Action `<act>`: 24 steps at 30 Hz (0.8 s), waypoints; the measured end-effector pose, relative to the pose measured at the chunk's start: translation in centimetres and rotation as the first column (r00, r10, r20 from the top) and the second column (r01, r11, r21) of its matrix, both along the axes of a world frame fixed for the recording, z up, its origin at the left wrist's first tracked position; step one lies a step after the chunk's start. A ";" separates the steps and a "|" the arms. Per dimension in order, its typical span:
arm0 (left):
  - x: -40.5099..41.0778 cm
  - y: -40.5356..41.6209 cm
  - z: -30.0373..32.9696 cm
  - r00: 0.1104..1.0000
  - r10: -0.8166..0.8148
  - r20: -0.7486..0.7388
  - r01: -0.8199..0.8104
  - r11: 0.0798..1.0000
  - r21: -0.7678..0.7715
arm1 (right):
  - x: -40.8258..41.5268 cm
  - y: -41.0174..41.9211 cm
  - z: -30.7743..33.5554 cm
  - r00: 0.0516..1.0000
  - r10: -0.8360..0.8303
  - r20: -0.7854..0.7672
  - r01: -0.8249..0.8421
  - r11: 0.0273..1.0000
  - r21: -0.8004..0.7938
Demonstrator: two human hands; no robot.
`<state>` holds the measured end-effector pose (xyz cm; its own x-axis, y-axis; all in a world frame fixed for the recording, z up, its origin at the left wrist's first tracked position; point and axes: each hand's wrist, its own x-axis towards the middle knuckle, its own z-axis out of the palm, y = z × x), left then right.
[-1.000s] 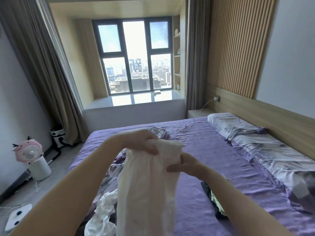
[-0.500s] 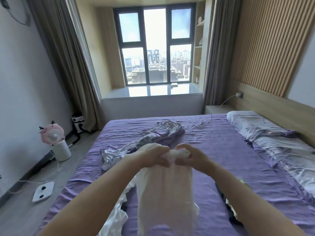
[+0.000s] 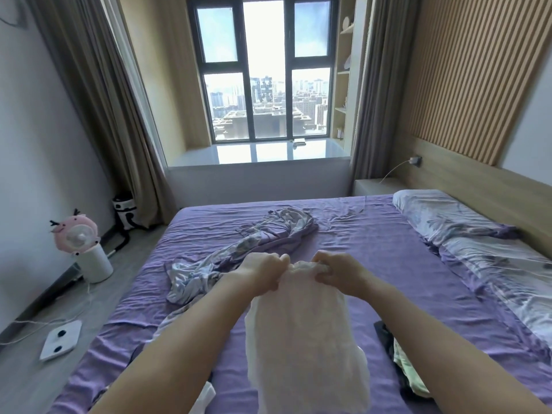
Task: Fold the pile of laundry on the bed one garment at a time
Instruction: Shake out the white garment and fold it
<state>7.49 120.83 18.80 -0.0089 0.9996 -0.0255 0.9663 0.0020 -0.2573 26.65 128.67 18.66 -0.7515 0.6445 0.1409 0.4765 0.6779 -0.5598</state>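
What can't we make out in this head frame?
- White garment: its lower end is cut off by the bottom edge, and what kind of garment it is cannot be told.
- Garment's top edge: bunched inside the left hand and right hand.
- Dark clothes: partly behind the right forearm.
- Item on the sill: too small.

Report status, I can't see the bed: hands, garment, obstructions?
Left hand and right hand both grip white garment top edge, hanging. Nothing in the way.
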 end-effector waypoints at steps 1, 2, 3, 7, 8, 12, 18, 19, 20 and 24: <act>0.0 0.6 0.0 1.000 -0.006 -0.018 0.007 0.999 0.047 | 0.1 0.4 0.1 1.000 -0.020 -0.014 0.020 1.000 0.017; 0.1 0.9 0.1 0.998 -0.024 -0.051 0.029 0.994 0.105 | 0.1 0.8 0.2 0.999 -0.038 -0.028 0.039 0.999 0.035; 0.2 1.0 0.1 0.992 -0.058 -0.110 0.077 0.980 0.185 | 0.2 1.2 0.3 0.998 -0.053 -0.042 0.055 0.997 0.055; 1.3 0.5 0.6 0.937 -0.164 -0.310 0.263 0.913 0.312 | 1.0 1.9 -0.1 0.995 -0.083 -0.058 0.089 0.990 0.112; 1.4 0.3 0.1 0.935 -0.188 -0.301 0.286 0.902 0.325 | 1.3 1.9 -0.5 0.995 -0.091 -0.048 0.096 0.989 0.112; 2.4 -1.5 -3.3 0.926 -0.258 -0.275 0.336 0.895 0.293 | 2.2 0.9 -3.9 0.994 -0.103 0.027 0.102 0.993 0.059; 6.1 -8.0 -14.1 0.948 -0.276 -0.159 0.298 0.945 0.133 | 5.2 -5.5 -14.9 0.975 -0.104 0.196 0.130 0.984 -0.124; 7.1 -9.6 -16.6 0.959 -0.252 -0.132 0.263 0.962 0.079 | 6.0 -7.2 -17.3 0.965 -0.099 0.244 0.141 0.977 -0.162; 8.1 -11.3 -18.9 0.972 -0.219 -0.088 0.222 0.975 0.017 | 6.8 -9.0 -19.6 0.952 -0.089 0.293 0.153 0.966 -0.206; 12.1 -17.5 -25.5 0.985 -0.107 0.136 0.137 0.961 -0.238 | 10.2 -15.5 -27.0 0.883 0.025 0.468 0.138 0.940 -0.312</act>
<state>19.56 103.36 -6.65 0.1308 0.9556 -0.2640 0.9792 -0.1663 -0.1166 36.85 113.15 -8.37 -0.6377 0.6349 -0.4362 0.7654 0.4586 -0.4515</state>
